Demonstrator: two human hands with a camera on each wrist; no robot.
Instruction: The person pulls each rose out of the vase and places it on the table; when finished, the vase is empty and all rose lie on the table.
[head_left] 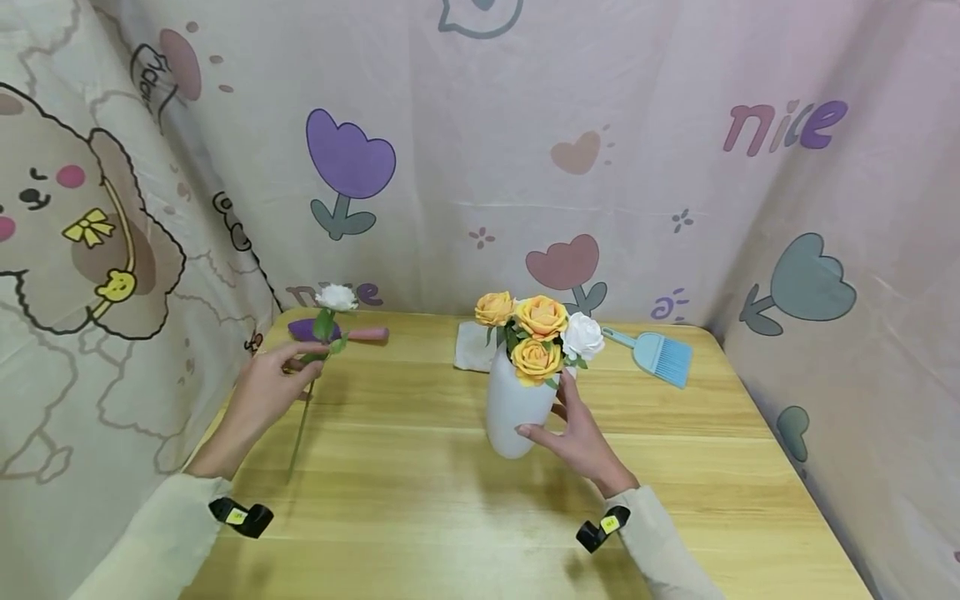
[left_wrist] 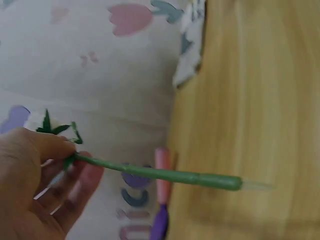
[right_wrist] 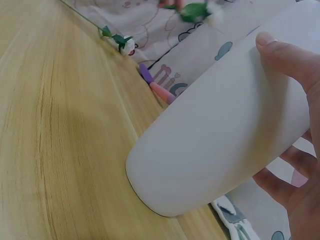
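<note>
My left hand pinches the stem of a white rose just under its leaves, at the left of the table. In the left wrist view the green stem points away from the fingers, and the bloom is partly hidden behind the hand. My right hand holds the side of a white vase, thumb on the near side and fingers around the back. Three yellow roses and a white rose stand in the vase; their stems are hidden inside it.
A purple tool with a pink handle lies at the back left. Behind the vase is a white cloth, with a blue dustpan-like brush to its right. Another white rose lies on the wooden table. Printed curtains surround the table.
</note>
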